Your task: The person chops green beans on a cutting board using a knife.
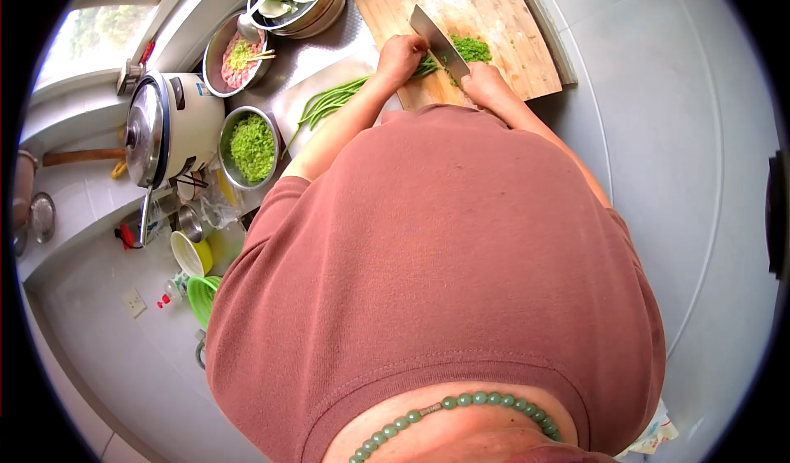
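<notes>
My right hand [485, 83] is closed round the handle end of a cleaver [434, 38], whose broad blade lies across the wooden cutting board [527, 51]. Close to the blade's other side, my left hand [401, 58] has its fingers curled down on a bundle of long green beans [336, 101]. The beans trail back under my left forearm, and their cut ends reach the blade. Finely chopped green bits [471, 48] are heaped on the board beyond the cleaver.
Left of the board stand a steel bowl of chopped greens [252, 148], a bowl of minced meat [239, 61] with chopsticks, and stacked bowls [317, 10] with ladles. A white electric cooker [194, 117] is farther left. A green basket [200, 298] sits near my left side.
</notes>
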Demonstrator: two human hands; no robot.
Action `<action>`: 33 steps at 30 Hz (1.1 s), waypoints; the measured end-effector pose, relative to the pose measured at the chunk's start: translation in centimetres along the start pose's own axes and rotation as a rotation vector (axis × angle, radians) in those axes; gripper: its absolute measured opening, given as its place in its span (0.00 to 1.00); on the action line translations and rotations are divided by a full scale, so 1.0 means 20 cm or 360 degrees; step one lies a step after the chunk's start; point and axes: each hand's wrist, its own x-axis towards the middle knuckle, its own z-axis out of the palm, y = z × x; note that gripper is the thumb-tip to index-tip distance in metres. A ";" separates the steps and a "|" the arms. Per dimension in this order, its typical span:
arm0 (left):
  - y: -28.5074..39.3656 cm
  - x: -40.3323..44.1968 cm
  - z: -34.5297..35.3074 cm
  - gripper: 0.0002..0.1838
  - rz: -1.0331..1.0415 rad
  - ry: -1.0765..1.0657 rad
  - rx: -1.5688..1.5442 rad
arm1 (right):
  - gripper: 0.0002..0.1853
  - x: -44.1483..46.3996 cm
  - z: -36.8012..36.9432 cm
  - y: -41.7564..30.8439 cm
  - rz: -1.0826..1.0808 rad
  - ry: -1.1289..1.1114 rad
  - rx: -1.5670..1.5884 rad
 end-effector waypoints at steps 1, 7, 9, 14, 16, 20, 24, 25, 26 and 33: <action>-0.02 0.00 0.01 0.08 0.0019 -0.0026 0.0022 | 0.14 0.01 0.01 0.01 -0.0019 0.0021 -0.0028; -0.05 -0.04 -0.10 0.09 0.0016 0.0086 -0.0112 | 0.14 0.01 0.02 0.02 -0.0022 0.0055 -0.0045; -0.10 -0.09 -0.16 0.08 -0.0021 0.0007 0.0001 | 0.14 0.01 0.01 0.01 -0.0010 0.0036 -0.0032; -0.15 -0.23 -0.21 0.06 0.0040 -0.0006 0.0239 | 0.14 0.00 0.01 0.00 -0.0026 0.0039 -0.0027; -0.17 -0.27 -0.19 0.07 0.0067 0.0088 0.0279 | 0.14 0.00 0.01 0.00 -0.0005 0.0027 -0.0032; -0.16 -0.32 -0.15 0.07 0.0032 0.0258 0.0274 | 0.14 0.00 0.01 -0.01 0.0024 0.0010 -0.0044; -0.18 -0.31 -0.12 0.05 -0.0107 0.0159 0.0268 | 0.14 0.00 0.01 -0.02 0.0025 0.0002 -0.0044; -0.18 -0.31 -0.12 0.05 -0.0122 0.0152 0.0265 | 0.14 -0.01 0.00 -0.04 0.0031 -0.0009 -0.0037; -0.18 -0.30 -0.12 0.04 -0.0136 0.0145 0.0260 | 0.14 -0.02 0.00 -0.04 0.0037 -0.0019 -0.0031; -0.19 -0.30 -0.14 0.05 -0.0188 0.0133 0.0223 | 0.15 -0.02 0.00 -0.05 0.0031 -0.0016 -0.0041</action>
